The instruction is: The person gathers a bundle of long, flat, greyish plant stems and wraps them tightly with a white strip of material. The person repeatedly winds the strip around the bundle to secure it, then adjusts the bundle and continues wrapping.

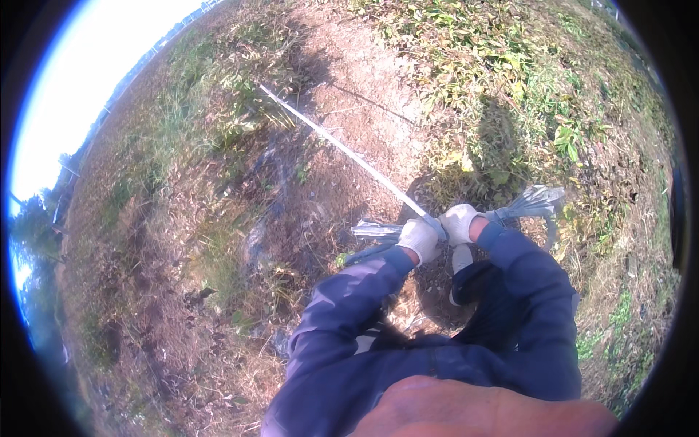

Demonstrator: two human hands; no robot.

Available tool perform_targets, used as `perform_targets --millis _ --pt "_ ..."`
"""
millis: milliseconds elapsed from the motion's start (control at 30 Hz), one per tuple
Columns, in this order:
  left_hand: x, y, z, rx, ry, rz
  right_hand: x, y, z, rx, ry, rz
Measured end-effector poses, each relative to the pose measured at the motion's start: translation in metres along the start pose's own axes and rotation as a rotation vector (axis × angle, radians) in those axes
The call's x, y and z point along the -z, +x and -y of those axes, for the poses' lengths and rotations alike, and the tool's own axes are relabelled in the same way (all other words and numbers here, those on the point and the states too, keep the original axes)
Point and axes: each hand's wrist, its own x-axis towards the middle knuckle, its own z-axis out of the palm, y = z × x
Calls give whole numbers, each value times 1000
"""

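My left hand (419, 240), in a white knit work glove, is closed around a gathered grey sheet, likely plastic film. Its bunched end (374, 230) sticks out to the left. Close beside it my gloved right hand (457, 221) grips the same grey bundle, whose fanned, crumpled end (532, 202) juts out to the right. From between the hands a narrow pale strip (344, 147), apparently of the same film, runs straight up and left across the soil. Its far end meets the weeds. My fingers hide how the strip joins the bundle.
A bare soil furrow (371, 60) leads away at the top. Leafy yellow-green plants (491, 60) line its right side; dry grass and weeds (218, 257) cover the left. My shoe (462, 258) stands just below the hands. Trees (35, 229) show at the left rim.
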Motion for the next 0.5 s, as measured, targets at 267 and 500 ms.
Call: perform_targets --millis 267,500 --pt "1 16 51 -210 -924 241 -16 -6 11 163 -284 -843" --pt "-11 29 22 113 -254 -64 9 -5 13 -81 -57 -288"
